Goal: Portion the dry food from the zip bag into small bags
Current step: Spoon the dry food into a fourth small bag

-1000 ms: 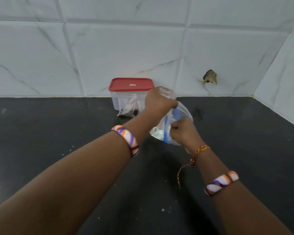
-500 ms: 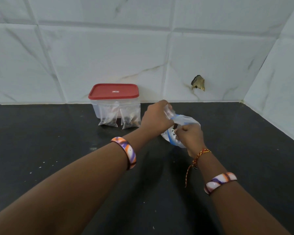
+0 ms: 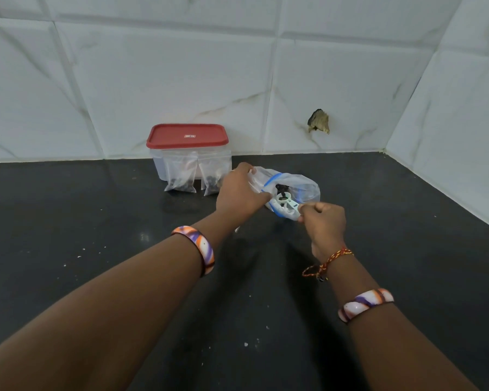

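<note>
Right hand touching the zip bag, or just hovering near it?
Touching. The head view shows the right hand with fingers curled, pinching the near rim of the zip bag; no gap between them.

Soft, even light fills the frame, bright on the tiles (image 3: 181,80) above and dimmer on the counter (image 3: 68,221) below. Blurry shadows of both arms spread on the counter at centre. A faint glint shows at centre left. Tile lines bow toward the edges; the lower corners look soft.
</note>
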Demonstrator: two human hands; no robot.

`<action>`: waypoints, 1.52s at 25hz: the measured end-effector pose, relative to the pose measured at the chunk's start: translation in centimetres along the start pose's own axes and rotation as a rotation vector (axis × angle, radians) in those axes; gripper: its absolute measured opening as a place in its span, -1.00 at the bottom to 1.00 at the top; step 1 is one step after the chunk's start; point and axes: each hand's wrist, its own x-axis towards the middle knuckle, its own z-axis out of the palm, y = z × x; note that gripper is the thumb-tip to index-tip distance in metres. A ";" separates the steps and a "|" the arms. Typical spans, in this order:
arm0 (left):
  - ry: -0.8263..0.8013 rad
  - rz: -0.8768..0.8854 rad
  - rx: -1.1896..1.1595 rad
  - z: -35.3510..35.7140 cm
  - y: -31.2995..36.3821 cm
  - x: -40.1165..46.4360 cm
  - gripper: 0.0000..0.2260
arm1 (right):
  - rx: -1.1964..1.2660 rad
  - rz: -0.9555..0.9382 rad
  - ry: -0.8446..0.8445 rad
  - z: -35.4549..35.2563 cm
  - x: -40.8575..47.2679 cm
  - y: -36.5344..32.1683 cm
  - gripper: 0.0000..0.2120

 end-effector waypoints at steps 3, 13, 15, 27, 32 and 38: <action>-0.045 0.017 -0.037 -0.6 -0.3 -1.5 -0.41 | 0.004 0.032 0.027 -0.4 -1.0 0.1 -0.88; -0.141 0.065 0.085 -2.7 -3.7 -4.1 -0.32 | 0.326 -0.022 -0.047 -1.9 -6.1 -1.4 -0.80; -0.134 0.085 0.096 -2.9 -3.7 -4.2 -0.32 | 0.237 -0.166 -0.109 -1.5 -6.9 -2.1 -0.81; -0.023 0.021 -0.049 -2.6 -1.7 -3.4 -0.40 | -0.104 -0.755 0.067 -2.0 -6.6 -2.2 -0.86; 0.059 -0.132 -0.118 -0.3 0.1 -1.9 -0.35 | 0.087 -0.290 0.113 -4.7 -4.2 -0.1 -0.83; 0.049 -0.319 -0.158 2.4 0.9 0.2 -0.46 | -0.557 -0.783 0.011 -3.4 -2.1 0.1 -0.89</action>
